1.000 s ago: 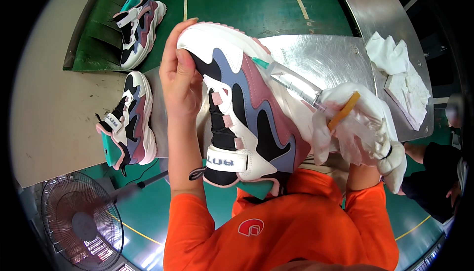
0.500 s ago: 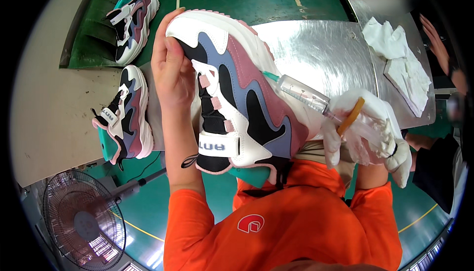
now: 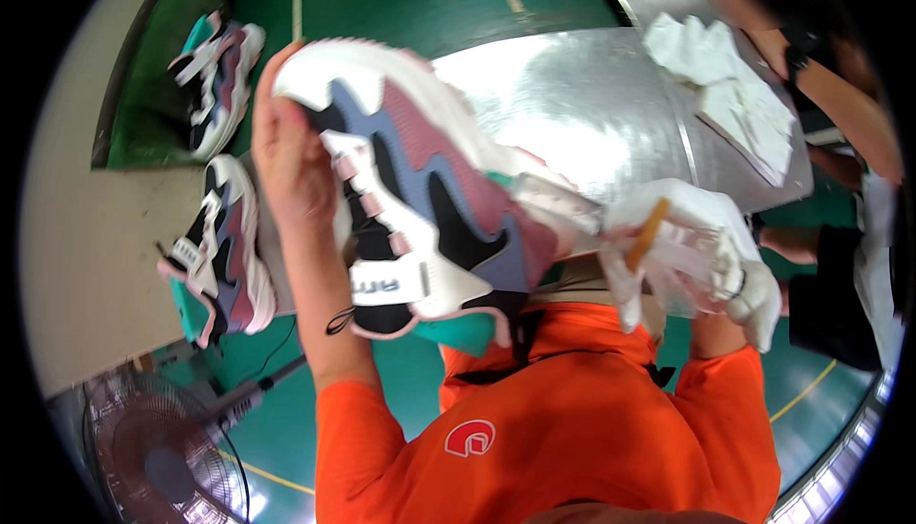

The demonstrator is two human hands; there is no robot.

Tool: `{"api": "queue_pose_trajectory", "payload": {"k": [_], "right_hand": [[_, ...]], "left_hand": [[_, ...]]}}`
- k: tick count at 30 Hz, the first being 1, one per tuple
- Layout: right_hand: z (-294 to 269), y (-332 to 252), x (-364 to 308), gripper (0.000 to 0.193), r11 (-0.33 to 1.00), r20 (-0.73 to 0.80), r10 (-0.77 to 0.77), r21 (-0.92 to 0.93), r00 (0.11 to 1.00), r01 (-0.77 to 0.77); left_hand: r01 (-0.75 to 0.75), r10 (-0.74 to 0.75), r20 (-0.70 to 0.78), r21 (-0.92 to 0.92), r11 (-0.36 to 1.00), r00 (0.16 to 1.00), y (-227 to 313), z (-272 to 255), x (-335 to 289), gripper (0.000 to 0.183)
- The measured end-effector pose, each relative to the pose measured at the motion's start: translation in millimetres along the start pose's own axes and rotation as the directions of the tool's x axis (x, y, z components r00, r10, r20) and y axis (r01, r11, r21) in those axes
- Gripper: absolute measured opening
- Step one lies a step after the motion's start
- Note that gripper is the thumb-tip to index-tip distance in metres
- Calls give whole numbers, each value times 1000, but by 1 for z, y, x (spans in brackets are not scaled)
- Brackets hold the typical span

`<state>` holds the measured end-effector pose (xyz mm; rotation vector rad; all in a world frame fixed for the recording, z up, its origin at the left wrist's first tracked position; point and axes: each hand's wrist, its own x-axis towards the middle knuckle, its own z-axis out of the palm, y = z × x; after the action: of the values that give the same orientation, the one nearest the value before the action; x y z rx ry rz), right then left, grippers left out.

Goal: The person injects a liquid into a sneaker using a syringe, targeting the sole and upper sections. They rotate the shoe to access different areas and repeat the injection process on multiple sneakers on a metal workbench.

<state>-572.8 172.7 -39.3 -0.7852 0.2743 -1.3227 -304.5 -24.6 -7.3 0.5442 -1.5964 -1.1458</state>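
A chunky sneaker in white, purple-blue, pink and black lies sideways in front of me. My left hand, bare, grips it at the toe, with the thumb on the upper and fingers around the sole. My right hand, in a white glove, is closed round the plunger end of a clear syringe. The syringe's green tip points at the sneaker's sole edge; blur hides whether they touch. A flat brownish-yellow stick also sits between the gloved fingers.
Two similar sneakers are at left, one on the bench, one on a green surface. White cloths lie on the metal table. A fan stands lower left. Another person's arm reaches in at right.
The view has turned and shifted, so the table and cloths appear farther left. Both hands keep their holds on sneaker and syringe. The other person's arm has come farther into view.
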Motion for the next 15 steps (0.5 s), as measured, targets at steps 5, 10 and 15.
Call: {"api": "queue_pose_trajectory", "payload": {"k": [5, 10, 15], "right_hand": [[9, -4, -9, 103, 1000, -55, 7, -28, 998, -9], [11, -5, -15, 106, 1000, -95, 27, -10, 995, -28], [9, -6, -19, 106, 1000, -90, 30, -2, 996, -30]], "left_hand": [[49, -49, 33, -17, 999, 998, -5, -6, 1, 57], [34, -33, 30, -29, 999, 999, -8, -5, 0, 57], [19, -20, 13, 22, 1000, 1000, 0, 0, 2, 54]]}}
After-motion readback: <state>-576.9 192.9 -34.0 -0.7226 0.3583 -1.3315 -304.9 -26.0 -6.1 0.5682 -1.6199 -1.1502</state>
